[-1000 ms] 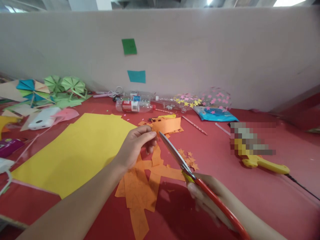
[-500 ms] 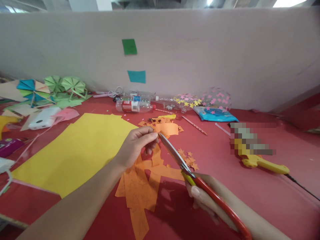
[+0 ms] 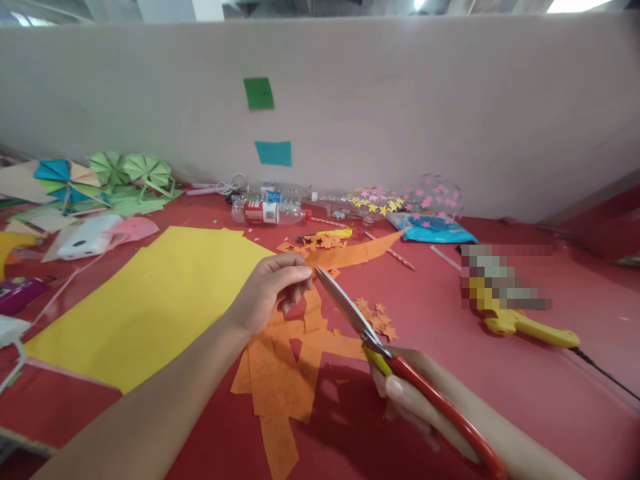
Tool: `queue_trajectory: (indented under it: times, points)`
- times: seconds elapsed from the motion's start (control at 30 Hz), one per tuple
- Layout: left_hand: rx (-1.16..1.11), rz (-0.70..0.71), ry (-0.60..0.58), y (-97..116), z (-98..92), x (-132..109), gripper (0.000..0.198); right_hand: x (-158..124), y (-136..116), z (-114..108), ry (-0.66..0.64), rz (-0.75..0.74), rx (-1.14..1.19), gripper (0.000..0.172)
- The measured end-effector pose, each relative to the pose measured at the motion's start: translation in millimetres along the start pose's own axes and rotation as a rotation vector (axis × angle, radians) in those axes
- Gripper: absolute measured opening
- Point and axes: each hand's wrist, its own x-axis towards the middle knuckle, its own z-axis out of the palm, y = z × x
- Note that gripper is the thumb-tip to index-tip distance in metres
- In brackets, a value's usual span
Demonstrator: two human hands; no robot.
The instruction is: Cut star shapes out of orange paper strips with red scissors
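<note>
Near the middle of the view, my left hand pinches an orange paper strip that stretches out to the right and curves upward at its tip. My right hand grips red-handled scissors, whose blades lie close together with their points at the strip's edge by my left fingertips. Below the hands lie orange paper pieces, some with faint star outlines. A small pile of cut orange stars rests right of the blades. Orange scraps with star-shaped holes lie behind the strip.
Yellow paper sheets cover the left. Plastic bottles, a blue packet and a striped straw lie toward the pale partition. A yellow corded tool, partly blurred out, lies right. Folded paper fans stand far left.
The orange strip has unfurled, now reaching much farther right and up, where before only a short curled piece showed. Both hands and the scissors stay nearly in place.
</note>
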Motion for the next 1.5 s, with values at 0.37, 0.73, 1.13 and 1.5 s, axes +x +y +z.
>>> queue_trajectory:
  times: [0.37, 0.73, 1.13, 1.5]
  points:
    - [-0.041, -0.039, 0.057, 0, -0.9, 2, 0.020, -1, -7, 1, 0.047, 0.032, -0.027, 0.061]
    - [0.033, -0.056, 0.016, -4, -0.9, 1, 0.021, -3, -13, 2, 0.053, 0.080, -0.046, 0.063]
    - [0.003, -0.042, -0.052, -1, 1.5, 0, 0.019, -1, -9, 0, 0.014, 0.036, -0.011, 0.061]
    - [-0.004, -0.045, -0.056, -1, 0.5, 0, 0.019, -1, -10, 0, 0.008, 0.042, -0.014, 0.061]
